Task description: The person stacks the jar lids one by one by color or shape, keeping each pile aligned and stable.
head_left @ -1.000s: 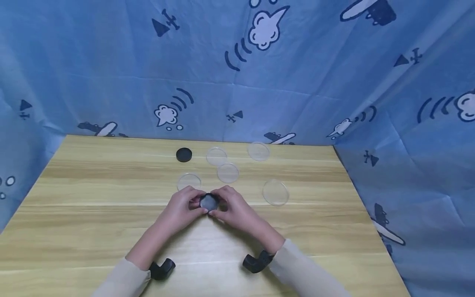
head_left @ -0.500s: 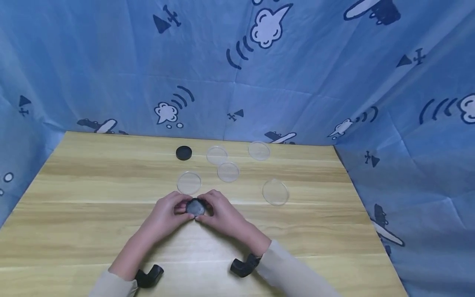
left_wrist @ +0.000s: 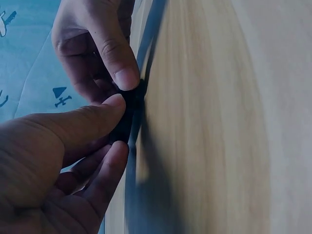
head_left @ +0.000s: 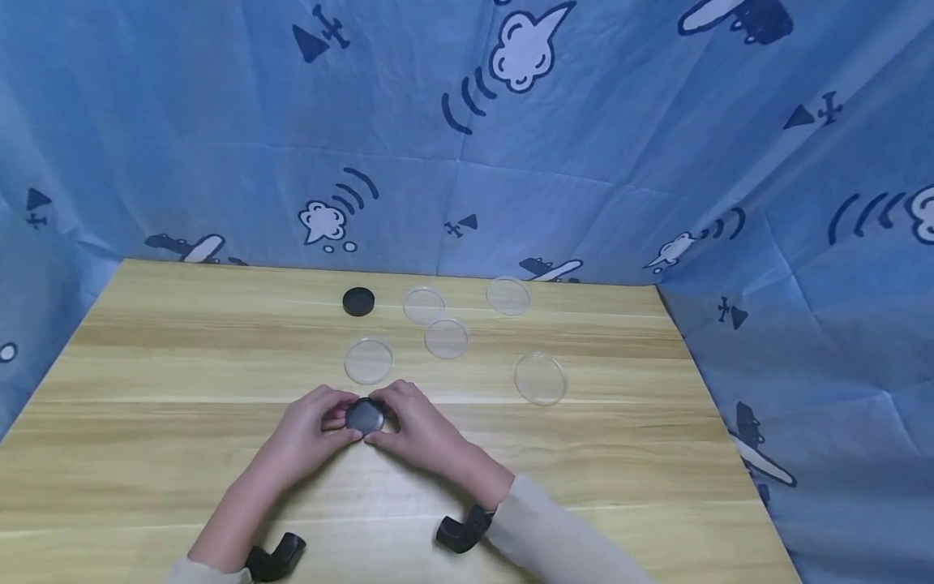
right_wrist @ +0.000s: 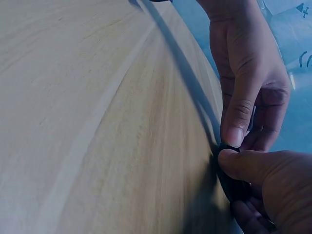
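Observation:
A small round black case (head_left: 365,416) with a shiny grey top is between both hands, close over the wooden table. My left hand (head_left: 312,430) pinches its left side between thumb and fingers. On the opposite side, my right hand (head_left: 419,427) grips the rim the same way, the two thumbs nearly meeting at the near edge. Seen from the left wrist, the dark side of the case (left_wrist: 122,127) shows between the fingers. Just beyond the hands lies a clear round disc (head_left: 368,362) on the table.
Farther back is a second black round piece (head_left: 358,302). Several more clear discs lie about, among them one at the back (head_left: 507,296) and a larger one at right (head_left: 541,379). A blue patterned curtain (head_left: 394,146) hangs behind the wooden table (head_left: 182,341).
Both hands have moved left and toward the body with the black case, away from the clear disc that the left fingers overlapped a second ago.

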The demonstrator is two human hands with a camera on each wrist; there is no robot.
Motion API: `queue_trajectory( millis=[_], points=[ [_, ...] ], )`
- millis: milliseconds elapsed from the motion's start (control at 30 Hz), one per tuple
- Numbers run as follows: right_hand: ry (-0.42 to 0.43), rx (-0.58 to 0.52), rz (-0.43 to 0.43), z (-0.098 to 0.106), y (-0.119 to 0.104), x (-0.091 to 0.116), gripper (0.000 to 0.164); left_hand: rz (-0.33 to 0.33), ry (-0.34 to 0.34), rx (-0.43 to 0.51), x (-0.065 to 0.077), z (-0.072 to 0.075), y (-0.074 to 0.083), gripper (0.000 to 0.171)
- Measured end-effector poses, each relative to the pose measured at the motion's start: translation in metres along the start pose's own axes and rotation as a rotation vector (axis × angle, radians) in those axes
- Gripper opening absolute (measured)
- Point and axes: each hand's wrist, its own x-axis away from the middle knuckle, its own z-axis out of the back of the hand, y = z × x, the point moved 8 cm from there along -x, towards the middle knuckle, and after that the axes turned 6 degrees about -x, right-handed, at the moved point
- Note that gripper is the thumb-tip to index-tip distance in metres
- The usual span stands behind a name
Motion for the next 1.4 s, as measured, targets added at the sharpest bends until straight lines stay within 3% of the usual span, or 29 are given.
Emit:
queue_trajectory(
  millis=[533, 1400],
  points=[
    [0.034, 0.043, 0.014, -0.0077, -0.0055, -0.003, 0.049, 0.008, 0.028, -0.011, 0.0036, 0.0048, -0.0079, 0.042],
    [0.01, 0.079, 0.02, -0.0075, -0.0084, -0.0036, 0.048, -0.008, 0.022, -0.02, 0.0047, 0.0107, -0.0079, 0.044]
  ],
)
